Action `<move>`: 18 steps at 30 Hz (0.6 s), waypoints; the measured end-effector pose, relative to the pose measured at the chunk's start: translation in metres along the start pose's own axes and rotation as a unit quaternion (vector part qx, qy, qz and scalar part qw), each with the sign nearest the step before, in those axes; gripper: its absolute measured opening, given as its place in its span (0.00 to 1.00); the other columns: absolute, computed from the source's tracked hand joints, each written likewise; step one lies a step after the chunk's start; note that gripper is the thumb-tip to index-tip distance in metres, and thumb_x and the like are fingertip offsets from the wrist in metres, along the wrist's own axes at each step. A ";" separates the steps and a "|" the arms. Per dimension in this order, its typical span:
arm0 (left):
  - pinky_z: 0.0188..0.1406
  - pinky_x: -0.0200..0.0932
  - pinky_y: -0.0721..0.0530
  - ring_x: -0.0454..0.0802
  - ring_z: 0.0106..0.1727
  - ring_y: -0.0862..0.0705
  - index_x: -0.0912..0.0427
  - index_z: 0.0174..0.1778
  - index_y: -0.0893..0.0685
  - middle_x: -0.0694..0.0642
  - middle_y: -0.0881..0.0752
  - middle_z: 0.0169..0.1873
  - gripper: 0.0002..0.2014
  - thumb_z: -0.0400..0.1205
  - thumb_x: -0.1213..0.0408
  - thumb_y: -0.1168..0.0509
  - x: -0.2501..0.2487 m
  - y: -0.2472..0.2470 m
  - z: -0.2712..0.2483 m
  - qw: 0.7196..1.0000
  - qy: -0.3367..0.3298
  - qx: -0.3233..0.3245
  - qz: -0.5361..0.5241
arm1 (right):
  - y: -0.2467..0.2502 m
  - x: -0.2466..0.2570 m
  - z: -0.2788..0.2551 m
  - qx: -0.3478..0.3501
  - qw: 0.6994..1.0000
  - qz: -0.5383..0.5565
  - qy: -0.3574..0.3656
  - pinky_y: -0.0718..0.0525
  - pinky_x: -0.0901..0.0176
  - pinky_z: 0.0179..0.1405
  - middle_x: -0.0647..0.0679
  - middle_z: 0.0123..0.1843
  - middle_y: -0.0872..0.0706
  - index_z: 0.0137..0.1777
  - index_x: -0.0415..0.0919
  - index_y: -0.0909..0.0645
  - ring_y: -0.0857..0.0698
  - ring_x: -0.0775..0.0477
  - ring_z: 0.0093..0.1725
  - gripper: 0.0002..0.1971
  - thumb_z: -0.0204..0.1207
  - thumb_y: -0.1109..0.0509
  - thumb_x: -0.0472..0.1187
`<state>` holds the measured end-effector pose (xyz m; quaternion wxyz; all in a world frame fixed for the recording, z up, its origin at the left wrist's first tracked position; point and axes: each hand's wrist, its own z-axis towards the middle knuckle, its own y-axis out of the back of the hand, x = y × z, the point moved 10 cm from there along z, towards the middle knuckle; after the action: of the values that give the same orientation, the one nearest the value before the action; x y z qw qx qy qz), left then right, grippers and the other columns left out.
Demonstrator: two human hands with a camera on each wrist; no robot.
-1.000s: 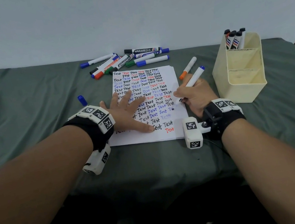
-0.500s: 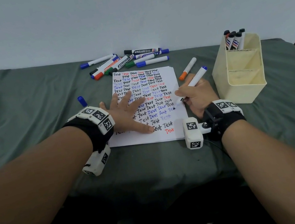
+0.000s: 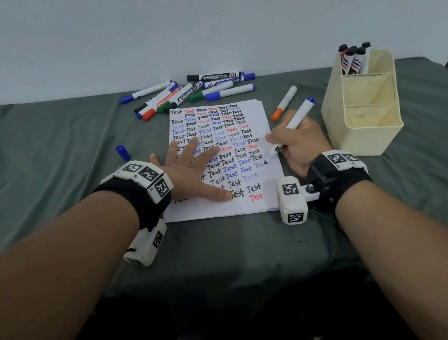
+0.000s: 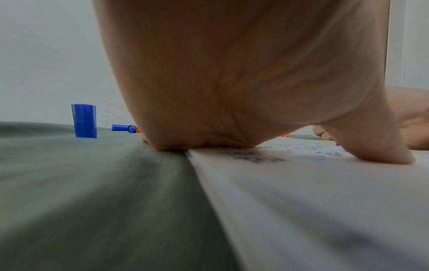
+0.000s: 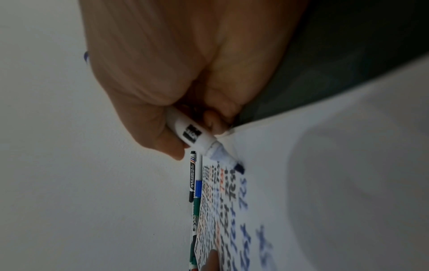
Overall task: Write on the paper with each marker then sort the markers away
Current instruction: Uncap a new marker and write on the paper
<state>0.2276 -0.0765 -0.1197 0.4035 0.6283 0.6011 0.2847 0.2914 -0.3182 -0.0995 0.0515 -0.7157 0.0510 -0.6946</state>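
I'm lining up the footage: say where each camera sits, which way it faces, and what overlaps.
Head: above, looking down at paper, box; both forearms show.
Left wrist: at cloth level, looking along left hand pressing the paper; blue cap beyond.
Right wrist: under right hand, facing marker tip on paper.
Shared: all see the paper.

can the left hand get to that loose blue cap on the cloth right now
Probably yes. The blue cap stands alone on the green cloth, just beyond the left hand, with nothing between them. But that hand lies flat on the paper to steady it, so reaching would free the sheet.
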 end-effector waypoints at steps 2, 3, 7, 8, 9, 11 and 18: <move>0.75 0.78 0.70 0.59 0.84 0.76 0.18 0.76 0.68 0.38 0.75 0.83 0.61 0.49 0.07 0.46 0.000 0.000 0.000 1.000 0.000 -0.001 0.002 | 0.000 0.000 0.001 -0.001 1.000 -0.002 0.004 0.13 0.43 0.47 0.47 0.30 0.18 0.34 0.44 0.24 0.15 0.43 0.36 0.14 0.63 0.22 0.28; 0.75 0.78 0.70 0.59 0.84 0.76 0.18 0.76 0.68 0.38 0.75 0.83 0.61 0.49 0.07 0.46 0.001 0.001 0.000 1.000 0.001 -0.001 0.003 | 0.001 0.000 0.001 -0.002 1.000 0.002 0.005 0.13 0.42 0.48 0.47 0.30 0.18 0.33 0.45 0.23 0.15 0.43 0.36 0.14 0.64 0.22 0.28; 0.75 0.78 0.70 0.59 0.84 0.75 0.18 0.76 0.68 0.38 0.74 0.83 0.61 0.49 0.07 0.47 0.001 0.001 0.001 1.000 0.001 -0.006 0.010 | 0.000 -0.002 0.001 0.003 1.000 0.016 0.002 0.11 0.38 0.50 0.44 0.32 0.16 0.29 0.48 0.20 0.13 0.39 0.39 0.15 0.63 0.21 0.29; 0.75 0.79 0.70 0.59 0.84 0.75 0.18 0.76 0.68 0.38 0.74 0.83 0.61 0.49 0.07 0.47 0.002 0.000 0.002 1.000 0.001 -0.006 0.011 | -0.001 -0.002 0.001 0.005 1.000 0.011 0.000 0.11 0.39 0.49 0.44 0.32 0.16 0.29 0.48 0.20 0.12 0.39 0.40 0.15 0.63 0.21 0.29; 0.75 0.79 0.70 0.59 0.84 0.75 0.18 0.76 0.68 0.38 0.74 0.83 0.61 0.49 0.07 0.47 0.002 0.000 0.002 1.000 0.000 -0.006 0.010 | -0.002 -0.002 0.001 0.005 1.000 0.006 -0.001 0.11 0.39 0.48 0.45 0.32 0.16 0.29 0.49 0.20 0.12 0.39 0.39 0.15 0.62 0.21 0.29; 0.74 0.78 0.70 0.59 0.84 0.76 0.17 0.76 0.68 0.37 0.74 0.83 0.61 0.49 0.07 0.46 0.002 0.000 0.003 1.000 -0.001 -0.007 0.009 | 0.001 -0.002 0.001 -0.007 1.000 -0.011 -0.003 0.11 0.34 0.51 0.45 0.32 0.17 0.29 0.49 0.21 0.14 0.39 0.40 0.15 0.63 0.21 0.29; 0.75 0.78 0.69 0.59 0.84 0.75 0.18 0.76 0.68 0.38 0.74 0.83 0.61 0.50 0.07 0.47 0.003 0.000 0.003 1.000 -0.002 -0.007 0.015 | 0.003 0.002 -0.001 -0.020 0.998 0.057 0.006 0.18 0.51 0.38 0.47 0.31 0.17 0.31 0.46 0.20 0.16 0.46 0.33 0.14 0.65 0.23 0.27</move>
<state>0.2307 -0.0742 -0.1219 0.4045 0.6349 0.5892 0.2934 0.2902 -0.3215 -0.0979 0.0765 -0.7081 0.1053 -0.6941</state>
